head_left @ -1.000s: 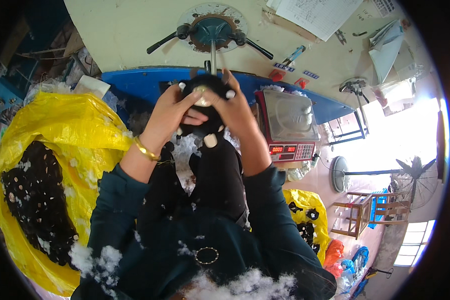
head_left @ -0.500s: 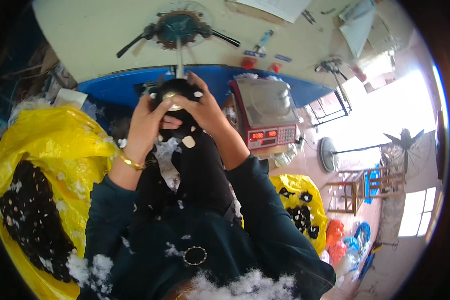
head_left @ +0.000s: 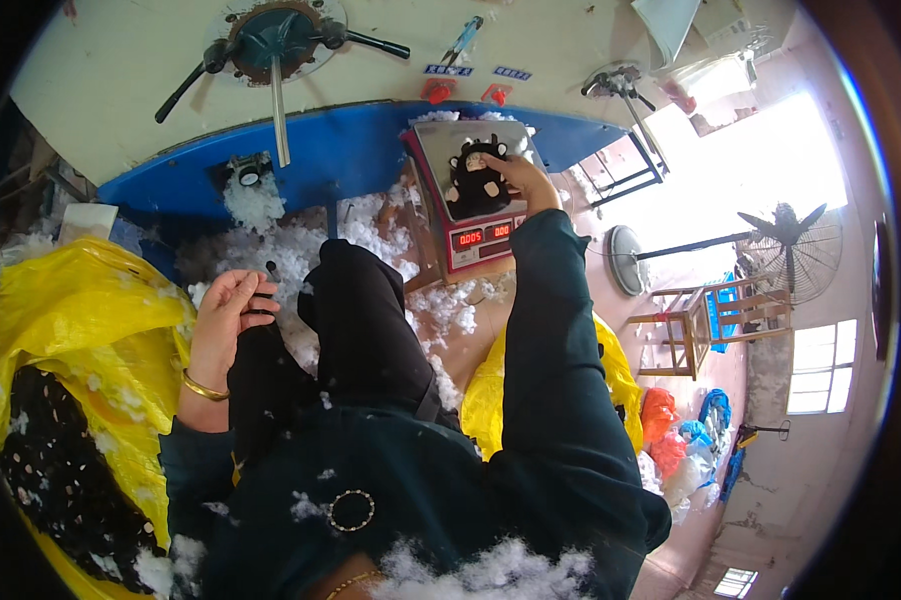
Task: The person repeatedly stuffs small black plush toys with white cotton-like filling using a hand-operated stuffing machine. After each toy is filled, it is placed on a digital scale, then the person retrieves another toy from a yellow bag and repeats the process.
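Note:
A small black plush toy (head_left: 477, 190) with cream ears, muzzle and paws rests on the pan of a red counter scale (head_left: 449, 243). My right hand (head_left: 523, 178) reaches out to it, thumb and fingers closed on its upper right side. The scale's red digits are lit. Over my left thigh hangs my left hand (head_left: 229, 312), fingers loosely curled and apart, with nothing visible in them. Ahead of my knees, a metal nozzle (head_left: 251, 178) on the blue machine front has white stuffing (head_left: 258, 206) clinging beneath it.
A yellow sack (head_left: 81, 300) of black plush skins (head_left: 66, 470) lies left; another yellow sack (head_left: 484, 395) sits right of my legs. Loose stuffing (head_left: 366, 235) covers the floor ahead. A machine spout with handles (head_left: 279, 110) overhangs. A wooden chair (head_left: 686, 335) and fan (head_left: 791, 245) stand right.
The plush toy has gone from between both hands in front of the machine to the scale, in my right hand. My left hand has let go and drawn back toward my left thigh.

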`<state>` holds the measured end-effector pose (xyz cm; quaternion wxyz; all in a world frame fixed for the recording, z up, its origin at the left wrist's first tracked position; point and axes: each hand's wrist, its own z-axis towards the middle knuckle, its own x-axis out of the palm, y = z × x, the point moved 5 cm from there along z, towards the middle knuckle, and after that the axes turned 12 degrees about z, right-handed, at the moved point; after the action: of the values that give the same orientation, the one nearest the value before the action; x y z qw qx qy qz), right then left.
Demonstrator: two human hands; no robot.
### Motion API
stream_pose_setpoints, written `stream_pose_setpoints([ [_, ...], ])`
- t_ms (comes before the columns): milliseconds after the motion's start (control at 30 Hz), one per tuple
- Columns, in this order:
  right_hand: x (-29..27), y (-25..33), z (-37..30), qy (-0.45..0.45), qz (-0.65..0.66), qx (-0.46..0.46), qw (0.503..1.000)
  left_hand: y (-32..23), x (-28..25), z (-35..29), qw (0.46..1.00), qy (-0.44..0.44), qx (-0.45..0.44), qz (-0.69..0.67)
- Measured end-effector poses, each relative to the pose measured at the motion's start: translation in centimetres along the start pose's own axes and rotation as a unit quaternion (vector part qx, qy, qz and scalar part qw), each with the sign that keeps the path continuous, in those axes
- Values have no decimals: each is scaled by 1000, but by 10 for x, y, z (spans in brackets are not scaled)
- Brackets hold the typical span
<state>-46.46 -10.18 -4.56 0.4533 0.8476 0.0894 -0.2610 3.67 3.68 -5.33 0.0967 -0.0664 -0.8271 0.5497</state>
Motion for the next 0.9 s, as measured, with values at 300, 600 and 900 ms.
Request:
stream_pose_setpoints([
  [300, -71, -51, -10, -190, 139, -23, 972, 35, -20, -13, 997, -25, -61, -36],
  [600, 55, 4, 36, 106, 18, -132, 985, 37, 4, -18, 998, -9, -55, -30],
  [900, 238, 91, -237, 526, 2, -314, 790, 19, 31, -4, 983, -24, 7, -184],
])
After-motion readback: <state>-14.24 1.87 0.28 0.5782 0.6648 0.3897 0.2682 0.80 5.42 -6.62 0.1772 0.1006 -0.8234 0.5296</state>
